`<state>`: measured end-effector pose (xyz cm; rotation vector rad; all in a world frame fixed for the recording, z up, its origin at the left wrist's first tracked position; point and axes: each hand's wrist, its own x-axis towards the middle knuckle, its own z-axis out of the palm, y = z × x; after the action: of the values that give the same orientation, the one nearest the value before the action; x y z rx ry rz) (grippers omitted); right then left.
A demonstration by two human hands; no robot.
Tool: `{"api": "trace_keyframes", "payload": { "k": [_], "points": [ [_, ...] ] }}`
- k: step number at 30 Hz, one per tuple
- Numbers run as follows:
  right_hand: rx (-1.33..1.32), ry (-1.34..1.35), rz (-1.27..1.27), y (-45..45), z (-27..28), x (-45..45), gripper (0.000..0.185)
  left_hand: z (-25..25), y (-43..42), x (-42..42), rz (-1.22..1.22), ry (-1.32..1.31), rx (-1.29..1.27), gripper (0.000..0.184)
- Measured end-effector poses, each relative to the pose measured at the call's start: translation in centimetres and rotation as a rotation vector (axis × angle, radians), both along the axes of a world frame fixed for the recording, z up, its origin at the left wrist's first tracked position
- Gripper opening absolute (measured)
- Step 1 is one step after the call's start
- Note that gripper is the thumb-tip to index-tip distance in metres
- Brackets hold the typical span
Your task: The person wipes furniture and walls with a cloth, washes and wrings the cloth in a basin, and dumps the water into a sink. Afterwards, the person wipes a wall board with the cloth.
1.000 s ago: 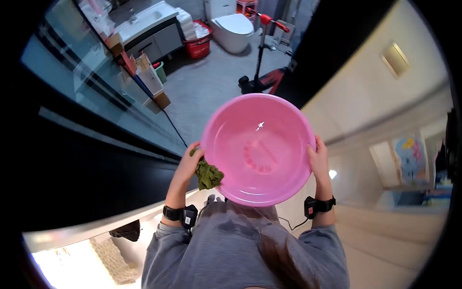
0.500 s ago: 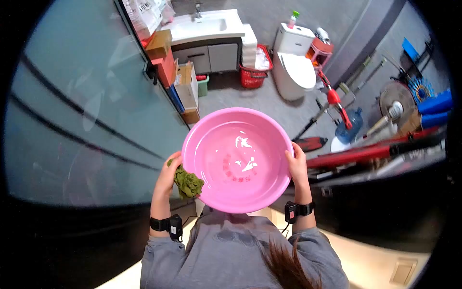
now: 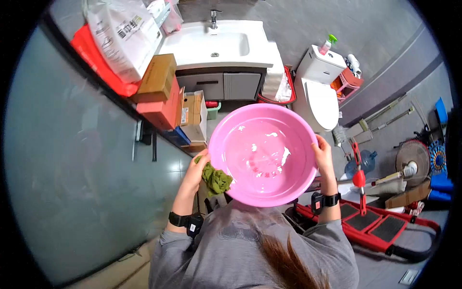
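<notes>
A round pink plastic basin (image 3: 262,195) is held in front of my body, with shiny water and red printed characters visible inside. My left hand (image 3: 196,172) is closed on the basin's left rim and also clasps a crumpled green cloth (image 3: 216,180), which hangs against the outer wall. On the opposite side, my right hand (image 3: 323,155) grips the rim with the thumb on top. The fingers under the rim are partly hidden on both sides.
Ahead stand a white washbasin (image 3: 202,48) over a grey cabinet and a toilet (image 3: 320,103). Stacked boxes (image 3: 161,108) line the left beside a frosted glass door (image 3: 91,168). At right are a red step ladder (image 3: 380,226), a fan (image 3: 413,161) and a water jug (image 3: 363,163).
I have moved forward through the doorway with the basin, so the sink and toilet look nearer. Both hands keep their hold on the rim, and the green cloth stays in my left hand.
</notes>
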<state>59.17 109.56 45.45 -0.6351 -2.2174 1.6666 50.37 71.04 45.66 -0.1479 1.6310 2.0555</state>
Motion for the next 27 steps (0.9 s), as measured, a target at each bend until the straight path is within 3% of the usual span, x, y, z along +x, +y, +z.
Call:
{"api": "trace_keyframes", "payload": {
  "k": [6, 8, 10, 11, 14, 21, 26, 27],
  "points": [
    [-0.016, 0.065, 0.054, 8.3, 1.7, -14.5, 0.032, 1.0, 7.2, -11.6, 0.053, -0.025, 0.088, 0.041],
    [0.059, 0.010, 0.069, 11.0, 2.4, -19.4, 0.032, -1.8, 9.0, -15.6, 0.048, -0.045, 0.069, 0.044],
    [0.072, -0.053, 0.117, 13.4, 4.1, -24.4, 0.033, 1.0, 11.9, -18.8, 0.075, -0.055, 0.069, 0.044],
    [0.249, -0.095, 0.144, 14.1, 5.6, -26.6, 0.034, 0.9, 12.9, -20.4, 0.086, -0.066, 0.068, 0.044],
    [0.151, -0.055, 0.169, 17.6, 5.4, -34.0, 0.036, -0.8, 15.8, -25.5, 0.125, -0.088, 0.071, 0.044],
    [0.178, -0.142, 0.168, 19.4, 7.7, -47.7, 0.038, -1.8, 19.3, -36.8, -0.061, -0.114, 0.190, 0.042],
    [0.174, -0.185, 0.202, 19.8, 8.5, -53.2, 0.039, -3.1, 20.9, -41.4, -0.025, -0.230, 0.192, 0.018],
    [0.173, -0.206, 0.202, 19.9, 8.4, -54.2, 0.039, -3.3, 20.9, -41.9, -0.050, -0.273, 0.151, 0.032]
  ]
}}
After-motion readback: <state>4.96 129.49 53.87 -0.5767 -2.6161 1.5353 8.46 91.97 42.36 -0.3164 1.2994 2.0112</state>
